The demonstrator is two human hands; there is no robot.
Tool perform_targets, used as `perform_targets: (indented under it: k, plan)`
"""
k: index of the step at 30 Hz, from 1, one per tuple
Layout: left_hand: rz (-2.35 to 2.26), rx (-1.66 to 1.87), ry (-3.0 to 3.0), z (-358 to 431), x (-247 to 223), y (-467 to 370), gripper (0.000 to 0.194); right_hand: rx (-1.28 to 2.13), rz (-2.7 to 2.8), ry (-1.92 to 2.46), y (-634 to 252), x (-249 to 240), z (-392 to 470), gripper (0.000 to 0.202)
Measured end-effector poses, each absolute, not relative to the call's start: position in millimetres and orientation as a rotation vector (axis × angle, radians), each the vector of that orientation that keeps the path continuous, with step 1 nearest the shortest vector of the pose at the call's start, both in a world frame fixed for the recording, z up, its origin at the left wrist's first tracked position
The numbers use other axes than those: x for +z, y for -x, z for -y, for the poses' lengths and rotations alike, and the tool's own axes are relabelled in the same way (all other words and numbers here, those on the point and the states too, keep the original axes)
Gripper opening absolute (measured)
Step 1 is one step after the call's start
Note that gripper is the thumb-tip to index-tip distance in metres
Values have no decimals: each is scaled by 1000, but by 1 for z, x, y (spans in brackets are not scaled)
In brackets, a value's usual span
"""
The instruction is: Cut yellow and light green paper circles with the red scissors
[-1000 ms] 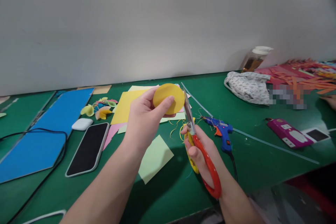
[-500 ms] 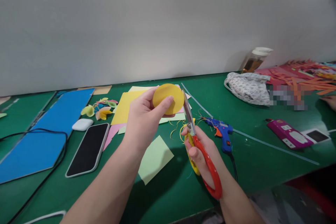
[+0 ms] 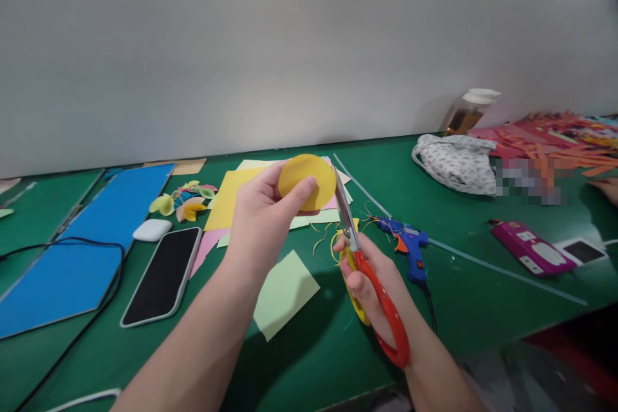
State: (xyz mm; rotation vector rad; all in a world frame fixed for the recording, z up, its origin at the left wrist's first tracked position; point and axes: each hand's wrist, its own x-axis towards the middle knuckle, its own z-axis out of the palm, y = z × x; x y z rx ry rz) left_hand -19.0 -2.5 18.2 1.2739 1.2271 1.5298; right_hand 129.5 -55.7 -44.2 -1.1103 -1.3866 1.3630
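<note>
Between thumb and fingers, my left hand (image 3: 268, 209) pinches a round yellow paper disc (image 3: 309, 174) above the table. My right hand (image 3: 369, 270) grips scissors (image 3: 386, 309) with one red and one yellow handle. The blades point up, their tips at the disc's right edge. Thin yellow strips (image 3: 333, 241) lie near the scissors. Beneath and behind my left hand are a yellow sheet (image 3: 224, 199) and other pastel papers. A pale green square (image 3: 288, 296) lies nearer to me.
Left are a phone (image 3: 163, 277), a white case (image 3: 152, 230), paper petals (image 3: 186, 199), a blue board (image 3: 96, 238) and a black cable. Right are a blue glue gun (image 3: 408, 244), a cloth bag (image 3: 456, 164), a purple pack (image 3: 531, 248), a jar (image 3: 470, 111) and another person's hand (image 3: 606, 187).
My left hand and the yellow disc have shifted slightly to the left. The scissor blades look closer together, still at the disc's right edge.
</note>
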Motion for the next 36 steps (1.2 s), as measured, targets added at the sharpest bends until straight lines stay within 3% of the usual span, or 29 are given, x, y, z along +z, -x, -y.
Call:
perform_targets:
  k: [15, 20, 24, 31, 36]
  plan:
    - [-1239, 1466, -1313, 3, 16, 19, 26, 1360, 1201, 1023, -133, -47, 53, 66]
    - [-1145, 1423, -1532, 5, 11, 17, 6, 1393, 1059, 960, -138, -50, 47, 51]
    - [-900, 1383, -1859, 3, 0, 17, 17, 1373, 903, 870, -145, -52, 43, 37]
    - [-576, 1347, -2158, -6, -14, 12, 33, 1334, 808, 809, -157, -47, 43, 34]
    - [-696, 1267, -1843, -4, -19, 7, 32, 1250, 852, 836, -158, -51, 41, 36]
